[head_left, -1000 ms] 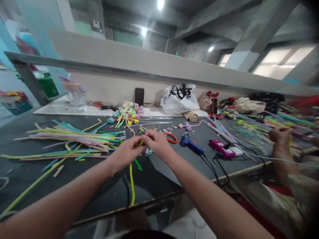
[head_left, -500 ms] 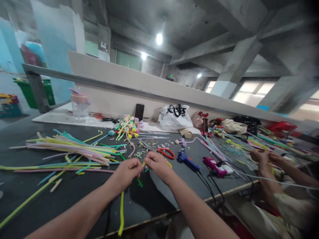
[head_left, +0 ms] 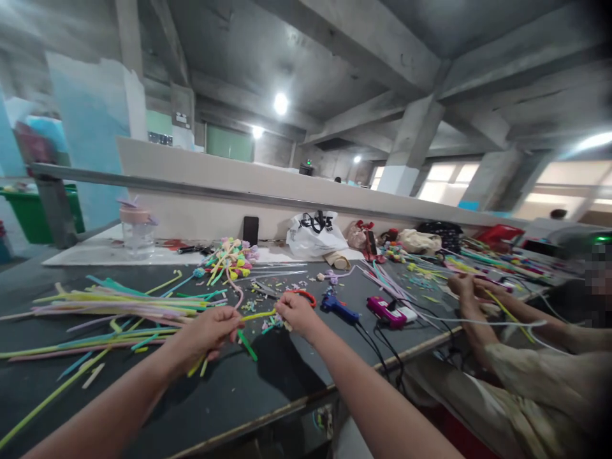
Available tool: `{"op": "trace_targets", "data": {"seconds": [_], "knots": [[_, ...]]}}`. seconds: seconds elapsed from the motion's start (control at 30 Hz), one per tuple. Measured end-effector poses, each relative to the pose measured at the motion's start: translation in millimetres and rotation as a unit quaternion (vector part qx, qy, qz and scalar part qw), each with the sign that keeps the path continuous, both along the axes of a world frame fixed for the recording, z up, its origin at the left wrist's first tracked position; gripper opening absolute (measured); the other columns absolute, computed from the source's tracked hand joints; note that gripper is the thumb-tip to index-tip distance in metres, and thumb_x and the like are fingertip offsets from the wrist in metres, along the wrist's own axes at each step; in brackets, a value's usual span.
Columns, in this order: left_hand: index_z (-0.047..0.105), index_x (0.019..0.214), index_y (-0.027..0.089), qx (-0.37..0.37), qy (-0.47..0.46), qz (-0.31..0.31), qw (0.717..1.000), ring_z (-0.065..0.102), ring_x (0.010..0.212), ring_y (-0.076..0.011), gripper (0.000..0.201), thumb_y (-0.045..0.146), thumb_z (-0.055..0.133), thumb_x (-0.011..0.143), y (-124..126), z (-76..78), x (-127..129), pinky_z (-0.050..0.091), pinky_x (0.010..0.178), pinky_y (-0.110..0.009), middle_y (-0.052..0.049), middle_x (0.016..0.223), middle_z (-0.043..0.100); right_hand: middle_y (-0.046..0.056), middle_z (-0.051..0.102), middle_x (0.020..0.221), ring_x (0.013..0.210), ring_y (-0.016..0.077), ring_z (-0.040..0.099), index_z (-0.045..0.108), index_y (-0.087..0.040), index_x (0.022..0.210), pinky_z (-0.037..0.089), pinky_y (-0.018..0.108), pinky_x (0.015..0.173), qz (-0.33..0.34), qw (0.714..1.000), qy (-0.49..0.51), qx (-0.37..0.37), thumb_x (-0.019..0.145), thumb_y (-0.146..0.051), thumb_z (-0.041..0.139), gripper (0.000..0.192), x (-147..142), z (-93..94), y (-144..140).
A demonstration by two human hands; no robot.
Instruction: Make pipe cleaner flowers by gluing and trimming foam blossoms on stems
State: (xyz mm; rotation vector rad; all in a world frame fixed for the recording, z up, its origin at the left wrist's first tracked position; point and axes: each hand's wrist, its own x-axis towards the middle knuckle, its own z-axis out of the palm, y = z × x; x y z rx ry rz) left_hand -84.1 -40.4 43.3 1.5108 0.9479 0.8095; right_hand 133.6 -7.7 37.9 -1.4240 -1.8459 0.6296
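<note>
A yellow pipe cleaner (head_left: 258,315) is stretched between my two hands above the dark table. My left hand (head_left: 208,335) pinches one end, with yellow tails hanging below the fingers. The fingers of my right hand (head_left: 297,313) are closed on the other end. A green pipe cleaner piece (head_left: 247,345) slants down beside my left fingertips; whether it is held or lies on the table I cannot tell. Just behind my right hand are scissors with orange-red handles (head_left: 306,295). Small cut bits (head_left: 268,305) are scattered behind the stretched strip.
Long pastel pipe cleaners (head_left: 129,303) are piled at left. A fluffy flower bunch (head_left: 232,258), phone (head_left: 251,229) and clear bottle (head_left: 138,233) stand behind. To the right lie a blue glue gun (head_left: 340,307) and purple power strip (head_left: 388,312) with cables. A co-worker's hands (head_left: 466,288) work at far right.
My hands have drawn apart, the left one moving left, and the yellow pipe cleaner now spans the gap. The long yellow tail hanging under my left hand has shifted. The view has tilted up and turned right.
</note>
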Motion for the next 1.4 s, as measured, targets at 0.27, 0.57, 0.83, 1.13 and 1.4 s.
{"op": "trace_targets", "data": {"seconds": [0.27, 0.57, 0.83, 1.13, 1.4], "knots": [[0.054, 0.048, 0.017, 0.132, 0.353, -0.149, 0.914, 0.047, 0.045, -0.0121, 0.025, 0.031, 0.052, 0.069, -7.1, 20.4, -39.6, 0.031, 0.048, -0.020, 0.003, 0.044, 0.050, 0.006, 0.058, 0.104, 0.086, 0.0174, 0.060, 0.054, -0.014, 0.107, 0.051, 0.036, 0.072, -0.037, 0.998, 0.011, -0.056, 0.087, -0.029, 0.051, 0.025, 30.5, -24.4, 11.7], [0.064, 0.085, 0.015, 0.123, 0.202, 0.096, 0.967, 0.053, 0.094, -0.0217, 0.023, 0.034, 0.052, 0.079, 56.9, 41.5, 38.6, 0.040, 0.080, -0.030, -0.003, 0.091, 0.064, 0.003, 0.061, 0.089, 0.072, 0.0134, 0.059, 0.057, -0.012, 0.096, 0.050, 0.030, 0.064, -0.003, 0.999, 0.026, -0.038, 0.087, -0.029, 0.051, 0.020, 24.7, -28.2, 32.9], [0.052, 0.106, 0.014, -0.063, 0.093, 0.102, 0.988, 0.059, 0.077, -0.0147, 0.028, 0.034, 0.047, 0.087, 54.8, -9.2, 102.5, 0.050, 0.065, -0.031, -0.005, 0.097, 0.058, -0.006, 0.046, 0.053, 0.054, 0.0111, 0.043, 0.048, -0.019, 0.060, 0.033, 0.022, 0.052, -0.025, 0.997, 0.061, 0.038, 0.075, -0.023, 0.051, 0.016, 14.1, -23.1, 36.3], [0.037, 0.069, 0.020, -0.157, -0.063, 0.043, 0.985, 0.019, 0.034, -0.0011, 0.039, 0.054, 0.056, 0.070, 64.9, -5.3, 72.5, 0.008, 0.036, -0.016, 0.010, 0.051, 0.038, -0.006, 0.045, 0.052, 0.052, 0.0106, 0.040, 0.048, -0.019, 0.057, 0.029, 0.021, 0.051, 0.012, 0.995, 0.086, 0.047, 0.069, -0.018, 0.052, 0.013, -6.6, -17.2, 53.3], [0.044, 0.078, 0.018, -0.266, -0.218, -0.039, 0.938, 0.010, 0.038, -0.0015, 0.030, 0.047, 0.054, 0.077, 82.1, -25.7, 55.2, 0.006, 0.035, -0.017, 0.010, 0.053, 0.030, -0.005, 0.049, 0.058, 0.054, 0.0102, 0.044, 0.052, -0.019, 0.069, 0.036, 0.021, 0.053, 0.046, 0.982, 0.184, 0.010, 0.082, -0.036, 0.048, 0.022, 21.4, -8.2, 90.6]]}}
